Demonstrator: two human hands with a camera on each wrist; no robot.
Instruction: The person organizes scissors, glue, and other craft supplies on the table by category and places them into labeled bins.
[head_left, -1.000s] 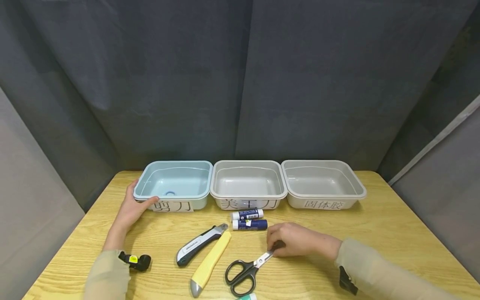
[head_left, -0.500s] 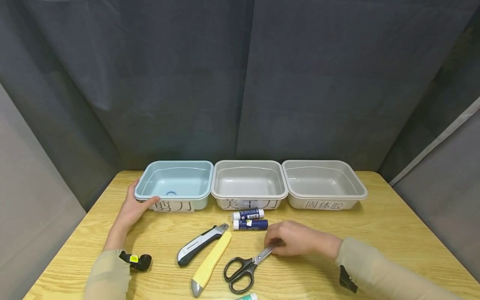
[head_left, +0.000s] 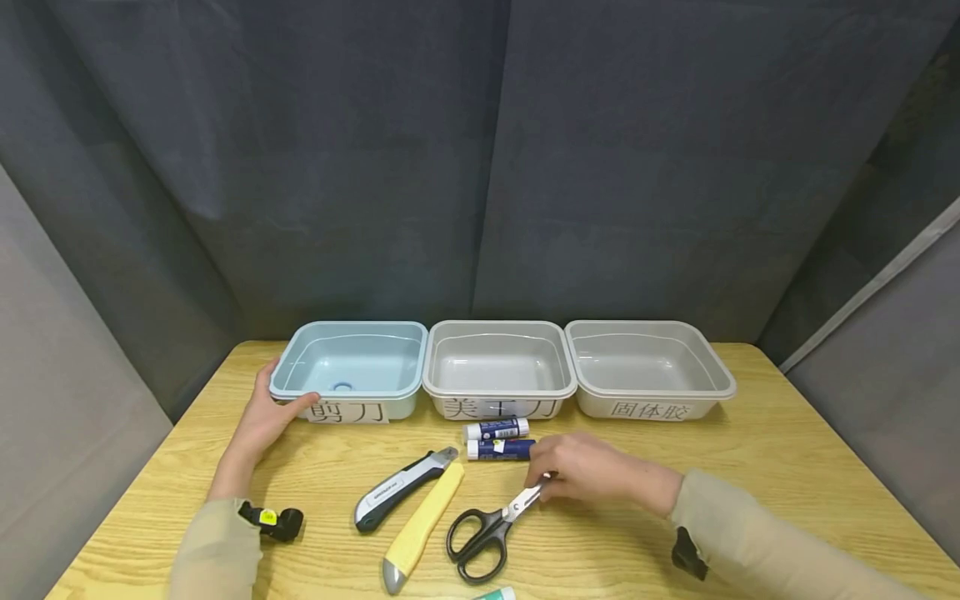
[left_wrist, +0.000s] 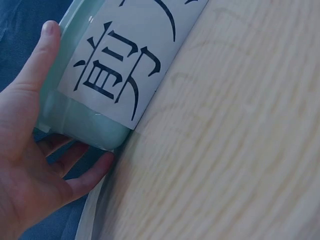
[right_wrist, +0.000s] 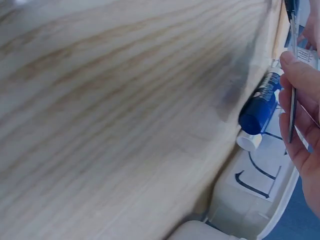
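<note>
My left hand grips the left front corner of a light blue plastic bin. In the left wrist view, the thumb lies along the rim and the other fingers bend round the bin's end, beside its paper label. My right hand pinches a pair of scissors by the blades, with the black handles pointing toward the front left. In the right wrist view, the blade runs between thumb and fingers. Just beyond that hand lie two glue sticks, blue and white.
Two grey bins, one in the middle and one at right, continue the row, each labelled. A grey-black utility knife and a yellow cutter lie left of the scissors. A green-and-white object is cut off at the bottom edge.
My right hand has shifted slightly up and left, and the scissors have turned and tipped a little with it. The left hand stays on the blue bin.
</note>
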